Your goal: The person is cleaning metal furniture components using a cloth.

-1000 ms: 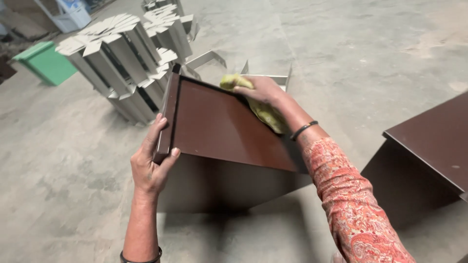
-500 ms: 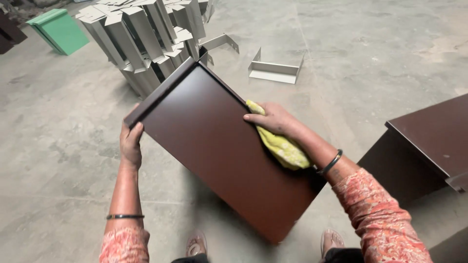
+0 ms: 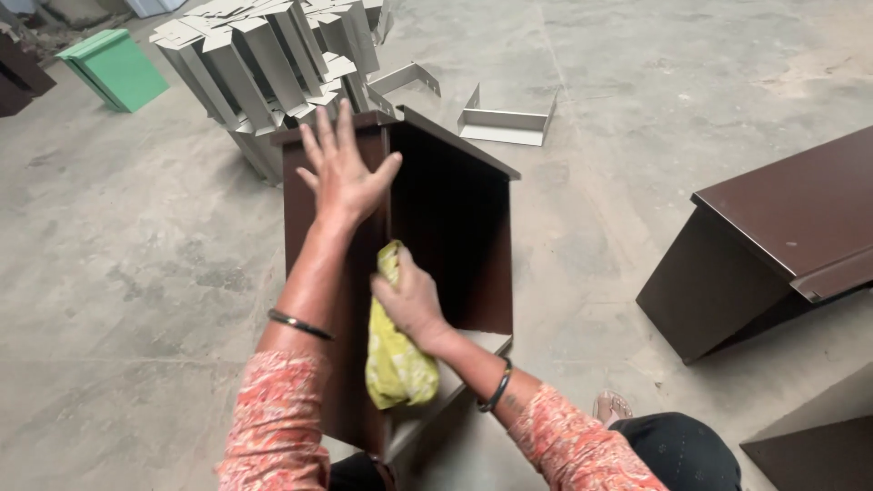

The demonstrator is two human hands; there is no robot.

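Observation:
A dark brown sheet-metal box panel (image 3: 455,227) stands on the concrete floor in front of me, its hollow inside facing up and right. My left hand (image 3: 344,168) lies flat with spread fingers against the panel's upper left wall, holding nothing. My right hand (image 3: 409,300) grips a yellow cloth (image 3: 396,364) and presses it against the inner edge of that wall. The cloth hangs down below the hand.
A pile of grey bent metal pieces (image 3: 264,55) lies just behind the panel, with two loose grey brackets (image 3: 505,123) beside it. A green box (image 3: 114,68) sits far left. More brown panels (image 3: 782,236) rest at the right.
The panel was turned from lying tilted with its flat face up to standing with its hollow side open. My left hand shifted from its edge to flat on the wall; the cloth moved inside.

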